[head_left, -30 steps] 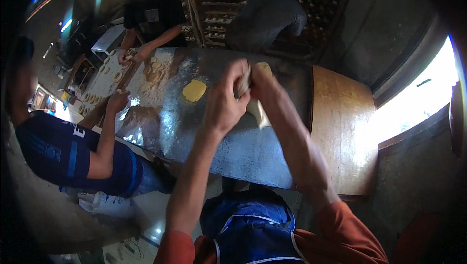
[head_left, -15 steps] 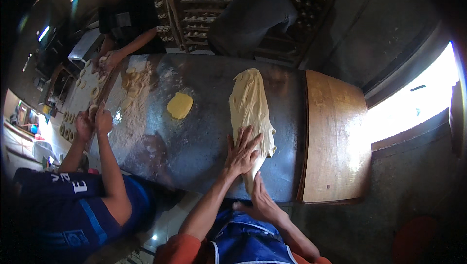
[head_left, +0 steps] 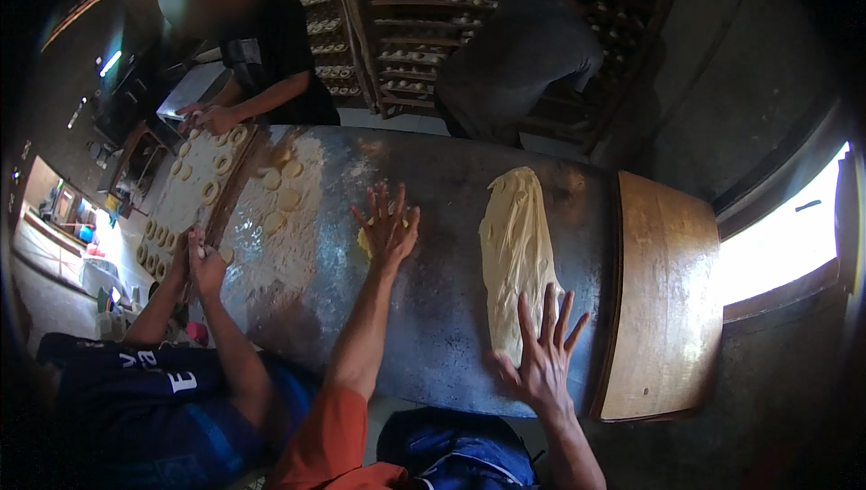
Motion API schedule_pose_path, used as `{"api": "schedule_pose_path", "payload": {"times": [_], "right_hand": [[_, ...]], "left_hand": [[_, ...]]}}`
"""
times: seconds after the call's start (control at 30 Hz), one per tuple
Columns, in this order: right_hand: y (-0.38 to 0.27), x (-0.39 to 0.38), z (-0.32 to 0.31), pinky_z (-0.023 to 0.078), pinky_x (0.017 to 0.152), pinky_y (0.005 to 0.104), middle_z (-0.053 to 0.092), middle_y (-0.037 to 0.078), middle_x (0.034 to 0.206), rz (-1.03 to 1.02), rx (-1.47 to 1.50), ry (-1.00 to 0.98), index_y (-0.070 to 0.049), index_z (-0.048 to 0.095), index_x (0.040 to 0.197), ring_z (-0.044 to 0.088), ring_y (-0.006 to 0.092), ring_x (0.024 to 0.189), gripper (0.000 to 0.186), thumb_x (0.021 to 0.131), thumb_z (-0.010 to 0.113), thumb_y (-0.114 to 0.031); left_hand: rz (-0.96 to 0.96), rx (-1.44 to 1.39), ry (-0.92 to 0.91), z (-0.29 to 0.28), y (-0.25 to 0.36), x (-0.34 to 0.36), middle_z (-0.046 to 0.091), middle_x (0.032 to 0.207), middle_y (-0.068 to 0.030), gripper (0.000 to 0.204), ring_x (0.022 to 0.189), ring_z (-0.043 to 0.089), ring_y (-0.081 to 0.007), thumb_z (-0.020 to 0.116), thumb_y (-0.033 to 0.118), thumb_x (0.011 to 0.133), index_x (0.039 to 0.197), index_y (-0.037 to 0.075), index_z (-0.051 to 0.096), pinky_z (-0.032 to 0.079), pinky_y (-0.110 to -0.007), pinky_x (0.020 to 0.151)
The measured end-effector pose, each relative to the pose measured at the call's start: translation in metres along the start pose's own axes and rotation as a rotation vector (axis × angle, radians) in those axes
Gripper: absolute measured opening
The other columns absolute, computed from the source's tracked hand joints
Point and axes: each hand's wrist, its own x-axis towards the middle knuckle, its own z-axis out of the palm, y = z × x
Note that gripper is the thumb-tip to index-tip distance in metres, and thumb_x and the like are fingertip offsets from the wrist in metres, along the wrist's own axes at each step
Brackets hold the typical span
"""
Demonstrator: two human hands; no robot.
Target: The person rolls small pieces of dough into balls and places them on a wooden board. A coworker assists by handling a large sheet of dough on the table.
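A long, creased slab of pale dough (head_left: 516, 237) stretches from far to near across the dark metal table (head_left: 437, 309). My right hand (head_left: 544, 359), fingers spread, is over its near end; whether the palm touches the dough I cannot tell. Off to the left, my left hand (head_left: 388, 230) reaches out with spread fingers over a small yellow lump (head_left: 364, 243). Most of that lump is hidden beneath the hand, only its edges showing. Neither hand grips anything.
A wooden board (head_left: 663, 300) borders the table at right. Floured dough rounds (head_left: 287, 199) lie at left, beside a tray of dough rings (head_left: 209, 190). One co-worker (head_left: 180, 391) shapes dough on my left; two others stand across the table, near racks (head_left: 415, 39).
My left hand has left the long dough and moved left over the yellow lump. My right hand has come up from the table's edge, its fingers now spread. The view has shifted.
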Motion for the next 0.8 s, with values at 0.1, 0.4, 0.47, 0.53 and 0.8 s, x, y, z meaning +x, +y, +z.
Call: {"api": "schedule_pose_path", "payload": {"times": [0.1, 0.4, 0.47, 0.53, 0.8], "right_hand": [[-0.008, -0.017, 0.003, -0.003, 0.123, 0.0678, 0.012, 0.028, 0.171, 0.017, 0.323, -0.004, -0.007, 0.025, 0.165, 0.003, 0.0515, 0.158, 0.093, 0.1, 0.041, -0.071], [-0.06, 0.067, 0.035, 0.007, 0.127, 0.0567, 0.006, 0.032, 0.17, -0.259, 0.922, 0.15, 0.005, 0.007, 0.164, 0.002, 0.0485, 0.159, 0.108, 0.098, 0.037, -0.075], [-0.085, 0.057, 0.03, 0.002, 0.128, 0.0544, 0.0, 0.029, 0.172, -0.279, 0.883, 0.111, 0.003, 0.002, 0.165, -0.006, 0.0478, 0.159, 0.113, 0.096, 0.035, -0.08], [-0.115, 0.039, 0.021, 0.001, 0.128, 0.0555, -0.003, 0.03, 0.171, -0.37, 0.915, 0.164, 0.003, 0.001, 0.165, -0.007, 0.0497, 0.158, 0.111, 0.096, 0.033, -0.078], [-0.067, 0.03, 0.008, 0.002, 0.129, 0.0506, -0.008, 0.029, 0.171, -0.12, 1.118, 0.172, 0.007, -0.006, 0.162, -0.006, 0.0425, 0.16, 0.093, 0.107, 0.018, -0.063]], "left_hand": [[0.04, -0.323, 0.002, -0.008, 0.003, -0.002, 0.018, 0.174, -0.014, 0.071, 0.161, 0.011, -0.0338, 0.037, 0.06, 0.106, 0.166, 0.024, 0.027, -0.008, -0.067, 0.123], [-0.178, -2.504, -0.349, -0.164, 0.12, -0.121, 0.011, 0.176, -0.0123, 0.087, 0.162, 0.011, -0.0276, 0.019, 0.07, 0.104, 0.168, 0.011, 0.016, 0.001, -0.046, 0.13], [-0.135, -2.173, -0.329, -0.183, 0.123, -0.11, 0.009, 0.176, -0.0122, 0.091, 0.162, 0.008, -0.0272, 0.019, 0.07, 0.104, 0.168, 0.006, 0.01, 0.003, -0.043, 0.13], [-0.32, -2.535, -0.301, -0.189, 0.128, -0.135, 0.007, 0.176, -0.0127, 0.092, 0.162, 0.006, -0.0278, 0.02, 0.07, 0.103, 0.168, 0.006, 0.008, 0.003, -0.044, 0.13], [0.377, -1.58, -0.207, -0.164, 0.154, -0.163, 0.007, 0.175, -0.0168, 0.102, 0.161, 0.001, -0.0387, 0.022, 0.079, 0.097, 0.168, 0.006, 0.014, 0.001, -0.056, 0.128]]}}
